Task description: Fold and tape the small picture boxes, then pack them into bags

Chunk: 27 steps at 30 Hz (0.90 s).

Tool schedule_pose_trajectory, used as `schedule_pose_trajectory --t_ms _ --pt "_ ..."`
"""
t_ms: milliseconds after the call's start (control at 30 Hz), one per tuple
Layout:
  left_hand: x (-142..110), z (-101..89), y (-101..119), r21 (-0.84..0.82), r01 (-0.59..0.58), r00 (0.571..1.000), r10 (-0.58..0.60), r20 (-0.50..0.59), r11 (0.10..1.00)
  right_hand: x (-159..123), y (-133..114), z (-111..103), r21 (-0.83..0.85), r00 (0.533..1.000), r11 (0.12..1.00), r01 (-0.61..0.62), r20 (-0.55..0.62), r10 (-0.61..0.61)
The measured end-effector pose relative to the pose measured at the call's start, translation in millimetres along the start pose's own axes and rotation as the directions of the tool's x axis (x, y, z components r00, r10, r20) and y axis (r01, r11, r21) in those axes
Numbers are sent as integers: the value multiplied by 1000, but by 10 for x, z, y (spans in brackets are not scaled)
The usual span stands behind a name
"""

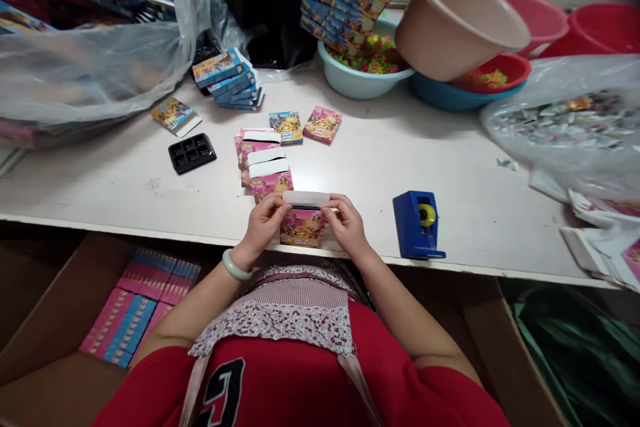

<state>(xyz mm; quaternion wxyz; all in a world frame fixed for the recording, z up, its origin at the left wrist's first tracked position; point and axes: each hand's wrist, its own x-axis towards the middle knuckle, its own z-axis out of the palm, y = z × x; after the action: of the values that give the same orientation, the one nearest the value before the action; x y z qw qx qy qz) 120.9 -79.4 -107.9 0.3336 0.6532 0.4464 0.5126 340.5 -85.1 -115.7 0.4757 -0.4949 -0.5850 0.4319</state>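
Both left hand [263, 221] and right hand [347, 223] hold a pink box [303, 228], fingers [283, 207] pinched, at the desk [345, 163] (blue tape dispenser [411, 227] nearby).

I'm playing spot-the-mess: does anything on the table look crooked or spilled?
Yes, the stack of blue boxes looks crooked: its edges don't line up. Also, a small scrap lies outside the clear bag.

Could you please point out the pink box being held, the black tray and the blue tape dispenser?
Pink box [303, 229]: head view, on its printed front.
Black tray [192, 153]: head view, mid-compartments.
Blue tape dispenser [415, 227]: head view, on its body.
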Motion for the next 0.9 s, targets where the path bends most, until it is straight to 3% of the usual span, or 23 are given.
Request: schedule_pose_trajectory --t_ms 100,267,400,467,533,600,667,733,800,900 --pt "90 -40 9 -106 44 998 -38 57 993 34 -83 -26 62 998 997 -49 42 46" --pt "119 -151 120 -42 -145 953 151 263 989 -4 -239 -128 -57 961 982 180 221 -163" --pt "118 -106 168 14 -99 976 95 194 995 -31 -327 -57 -93 985 986 136 120 -125" --pt "129 -98 157 -3 -127 975 125 186 992 -40 -356 -31 -75 991 992 105 92 -98" --pt "137 -143 135 -39 -210 948 213 235 977 -63 -368 -52 -64 988 993 102 123 -94" --pt "128 -232 116 -59 -295 895 298 332 954 -108 -356 -108 -65 977 990 127 178 -114" --pt "98 -328 105 -46 -348 838 333 433 936 -170 -319 -159 -81 960 979 185 230 -162" --pt "54 -391 102 -19 -386 811 350 469 922 -226 -269 -165 -103 943 963 251 250 -219" --pt "12 -406 104 -1 -401 820 359 446 916 -262 -228 -114 -124 942 952 279 230 -246" --pt "-15 -353 106 8 -311 880 284 381 950 -282 -231 -15 -131 957 958 257 177 -232"
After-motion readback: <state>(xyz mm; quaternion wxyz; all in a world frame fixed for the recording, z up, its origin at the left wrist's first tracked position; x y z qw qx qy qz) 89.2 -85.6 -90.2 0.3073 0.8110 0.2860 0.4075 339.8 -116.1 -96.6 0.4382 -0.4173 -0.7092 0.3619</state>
